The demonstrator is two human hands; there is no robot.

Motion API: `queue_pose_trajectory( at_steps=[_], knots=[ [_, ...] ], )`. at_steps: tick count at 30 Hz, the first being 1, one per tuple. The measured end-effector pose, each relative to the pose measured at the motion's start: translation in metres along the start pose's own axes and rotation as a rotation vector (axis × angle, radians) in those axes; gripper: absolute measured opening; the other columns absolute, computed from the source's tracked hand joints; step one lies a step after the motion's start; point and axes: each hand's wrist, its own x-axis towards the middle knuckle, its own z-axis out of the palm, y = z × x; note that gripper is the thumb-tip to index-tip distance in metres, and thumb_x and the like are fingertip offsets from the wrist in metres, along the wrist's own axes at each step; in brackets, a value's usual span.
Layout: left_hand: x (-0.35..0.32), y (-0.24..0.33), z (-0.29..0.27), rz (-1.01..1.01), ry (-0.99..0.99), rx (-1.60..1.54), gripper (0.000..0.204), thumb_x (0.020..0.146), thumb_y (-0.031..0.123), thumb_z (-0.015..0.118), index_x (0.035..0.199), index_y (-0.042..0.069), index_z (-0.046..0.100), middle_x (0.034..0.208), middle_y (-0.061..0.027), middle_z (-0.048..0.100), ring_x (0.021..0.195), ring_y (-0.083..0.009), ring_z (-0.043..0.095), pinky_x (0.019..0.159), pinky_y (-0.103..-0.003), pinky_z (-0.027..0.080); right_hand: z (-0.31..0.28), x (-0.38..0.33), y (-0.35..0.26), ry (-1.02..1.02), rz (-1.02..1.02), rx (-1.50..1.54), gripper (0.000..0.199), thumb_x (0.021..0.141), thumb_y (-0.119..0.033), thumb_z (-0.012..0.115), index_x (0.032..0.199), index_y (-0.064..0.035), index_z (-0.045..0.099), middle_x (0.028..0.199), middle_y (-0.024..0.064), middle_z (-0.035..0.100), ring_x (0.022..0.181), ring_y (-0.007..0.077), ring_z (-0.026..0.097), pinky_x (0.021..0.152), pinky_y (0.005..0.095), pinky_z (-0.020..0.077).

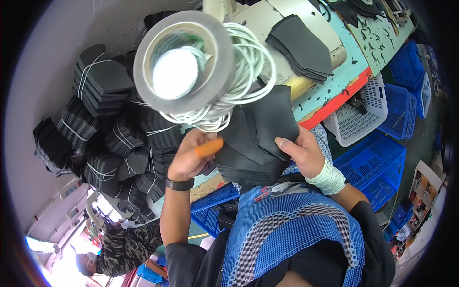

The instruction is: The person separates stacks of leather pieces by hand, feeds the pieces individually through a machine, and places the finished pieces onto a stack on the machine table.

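- A black stack [248, 158] of flat pieces sits between both hands, just before the blue apron [287, 220], upper pieces fanned.
- Right hand [306, 150] clasps its right edge, thumb on top; left hand [191, 155] curls at the left edge, grip unclear.
- White cord [248, 62] overlaps the far edge in view.
- The worktop's red edge [339, 95] passes near the right hand; tied bundles [103, 81] crowd the left.

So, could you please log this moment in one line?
right hand: holds stack of flat black sheets | left hand: at its left edge
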Motion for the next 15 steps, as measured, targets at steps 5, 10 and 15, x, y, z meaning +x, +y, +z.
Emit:
queue_pose_trajectory(
  at_steps=[5,10,15],
  knots=[
    [0.010,0.008,-0.002,-0.173,0.043,0.284,0.025,0.096,0.015,0.058,0.110,-0.006,0.060,0.101,-0.0078,0.065,0.093,-0.0102,0.063,0.082,-0.025,0.051,0.000,-0.002,-0.002,-0.001,0.011,-0.013,0.032,0.091,-0.007,0.057,0.119,0.0087,0.053,0.110,0.0105,0.064,0.100,0.0146,0.061,0.090,0.0290,0.0481],
    [0.001,0.012,-0.001,-0.035,0.010,0.236,0.020,0.097,0.016,0.057,0.098,-0.003,0.064,0.086,-0.0007,0.066,0.071,-0.0035,0.058,0.064,-0.018,0.046,0.000,-0.001,-0.006,0.031,-0.053,-0.011,0.031,0.092,-0.007,0.057,0.118,0.0084,0.054,0.111,0.0110,0.064,0.100,0.0152,0.061,0.091,0.0302,0.0478],
    [0.011,0.007,0.009,-0.065,0.138,0.302,0.014,0.093,0.013,0.063,0.096,-0.001,0.062,0.093,-0.0014,0.066,0.075,0.0000,0.057,0.059,-0.016,0.040,-0.002,0.001,0.001,0.042,-0.141,-0.023,0.032,0.090,-0.007,0.059,0.119,0.0068,0.054,0.112,0.0102,0.064,0.102,0.0156,0.060,0.091,0.0311,0.0479]
  ],
)
